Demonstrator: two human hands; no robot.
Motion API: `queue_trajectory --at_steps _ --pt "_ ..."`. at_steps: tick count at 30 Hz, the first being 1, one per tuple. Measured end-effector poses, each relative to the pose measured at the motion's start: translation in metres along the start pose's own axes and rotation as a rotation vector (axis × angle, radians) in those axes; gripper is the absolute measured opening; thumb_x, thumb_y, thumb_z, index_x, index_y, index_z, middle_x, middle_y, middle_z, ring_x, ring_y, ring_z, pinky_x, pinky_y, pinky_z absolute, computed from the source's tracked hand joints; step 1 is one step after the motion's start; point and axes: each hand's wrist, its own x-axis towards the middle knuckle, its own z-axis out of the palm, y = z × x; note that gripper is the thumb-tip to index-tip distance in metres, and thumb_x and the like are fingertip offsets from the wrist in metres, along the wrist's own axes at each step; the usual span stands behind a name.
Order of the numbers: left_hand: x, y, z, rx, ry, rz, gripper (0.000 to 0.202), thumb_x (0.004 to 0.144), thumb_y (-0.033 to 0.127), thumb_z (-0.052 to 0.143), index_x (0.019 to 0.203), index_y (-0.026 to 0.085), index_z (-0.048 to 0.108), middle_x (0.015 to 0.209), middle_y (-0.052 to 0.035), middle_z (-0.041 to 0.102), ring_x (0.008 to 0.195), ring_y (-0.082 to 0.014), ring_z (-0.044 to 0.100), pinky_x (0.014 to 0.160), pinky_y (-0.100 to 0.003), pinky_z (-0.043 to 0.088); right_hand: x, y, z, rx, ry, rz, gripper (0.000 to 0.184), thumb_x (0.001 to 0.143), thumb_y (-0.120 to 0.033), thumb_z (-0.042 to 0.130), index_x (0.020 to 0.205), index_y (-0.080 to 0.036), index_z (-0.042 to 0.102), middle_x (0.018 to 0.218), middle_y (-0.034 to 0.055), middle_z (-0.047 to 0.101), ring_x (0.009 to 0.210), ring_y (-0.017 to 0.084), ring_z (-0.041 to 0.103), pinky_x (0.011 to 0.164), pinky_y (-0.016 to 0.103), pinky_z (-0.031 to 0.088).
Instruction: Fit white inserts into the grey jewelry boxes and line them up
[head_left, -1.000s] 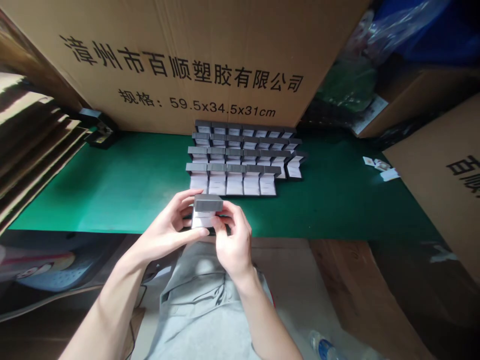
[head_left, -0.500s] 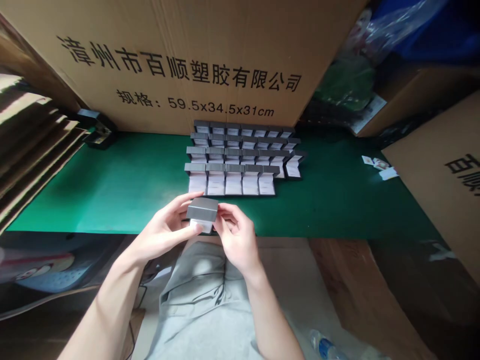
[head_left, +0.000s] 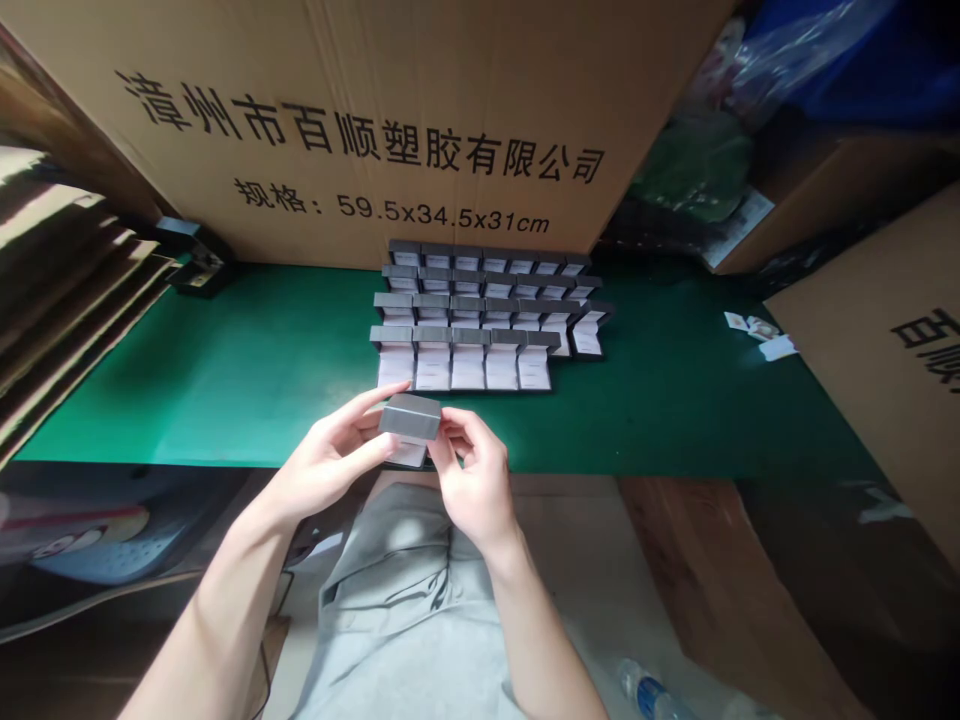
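Observation:
Between my hands, at the front edge of the green table, is a small dark grey hinged box (head_left: 411,418) with a pale lining, its lid raised. My left hand (head_left: 334,455) grips it from the left, thumb at the gap under the lid and index finger along the far side. On its right side, the fingertips of my right hand (head_left: 474,470) pinch the box's edge. Just beyond stand rows of similar open boxes (head_left: 469,360) with white insides. One box (head_left: 587,332) at the right end of its row sits slightly askew.
A large printed cardboard carton (head_left: 360,120) stands behind the rows on the green tabletop (head_left: 690,390). A black object (head_left: 196,262) sits at the back left beside stacked cardboard (head_left: 67,290). Small white pieces (head_left: 777,347) lie near another carton (head_left: 877,330) on the right.
The lid of the held box has tilted up a little, showing more of its front face. The box has shifted slightly right, and my left thumb has moved up toward the lid.

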Motion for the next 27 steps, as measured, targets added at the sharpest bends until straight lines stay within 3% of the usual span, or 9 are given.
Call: queue_trajectory --at_steps 12,18,23,27 --pt "0.000 -0.002 0.001 0.080 0.111 0.016 0.055 0.082 0.042 0.088 0.131 0.021 0.076 0.105 -0.0098 0.082 0.091 -0.0269 0.078 0.083 -0.035 0.067 0.000 -0.003 0.000 -0.042 -0.004 -0.043 0.015 0.101 -0.031 0.065 0.109 -0.022 0.074 0.099 0.0075 0.077 0.087 0.018 0.075 0.077 0.027 0.065" --pt "0.001 -0.006 0.000 0.025 0.107 0.045 0.051 0.084 0.036 0.088 0.131 0.022 0.074 0.093 -0.0055 0.081 0.073 -0.0160 0.071 0.071 -0.024 0.061 0.001 -0.006 0.000 -0.070 -0.008 -0.069 0.017 0.103 -0.030 0.062 0.111 -0.022 0.075 0.101 0.0081 0.076 0.088 0.018 0.075 0.077 0.028 0.066" --pt "0.002 -0.010 -0.003 0.001 0.118 0.084 0.058 0.085 0.039 0.087 0.137 0.020 0.071 0.112 -0.0109 0.082 0.096 -0.0236 0.078 0.087 -0.030 0.065 0.001 -0.007 -0.001 -0.055 -0.071 -0.022 0.030 0.100 -0.035 0.066 0.126 -0.021 0.072 0.099 0.0072 0.075 0.084 0.017 0.074 0.077 0.027 0.065" --pt "0.001 -0.011 -0.004 0.022 0.075 0.057 0.067 0.087 0.046 0.085 0.146 0.019 0.068 0.119 -0.0129 0.081 0.102 -0.0278 0.078 0.091 -0.034 0.066 0.001 -0.007 -0.003 -0.017 -0.111 0.014 0.035 0.098 -0.034 0.068 0.129 -0.019 0.069 0.091 0.0048 0.075 0.077 0.016 0.074 0.072 0.026 0.065"
